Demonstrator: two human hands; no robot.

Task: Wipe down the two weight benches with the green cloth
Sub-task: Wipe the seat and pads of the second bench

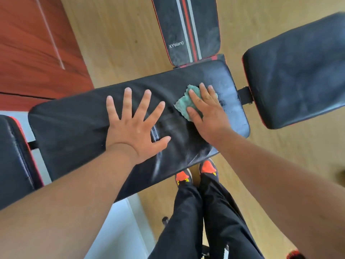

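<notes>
Green cloth point(188, 103) lies flat near the long bench pad's point(74, 128) right end, pinned under the right hand point(207, 113), fingers extended and pressing, not clenched. Left hand point(134, 126) is splayed, empty, bracing mid-pad. Risk: cloth bunches or slips off the pad edge; streaks remain. Striped bench point(188, 28) beyond; wood floor point(119, 38).

Crumpled green cloth point(188, 103) flat on black, seemingly damp-streaked bench pad point(78, 124).

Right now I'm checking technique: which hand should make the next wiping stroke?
The right hand: it lies flat on the green cloth on the bench pad. The left hand is spread on bare pad.
</notes>
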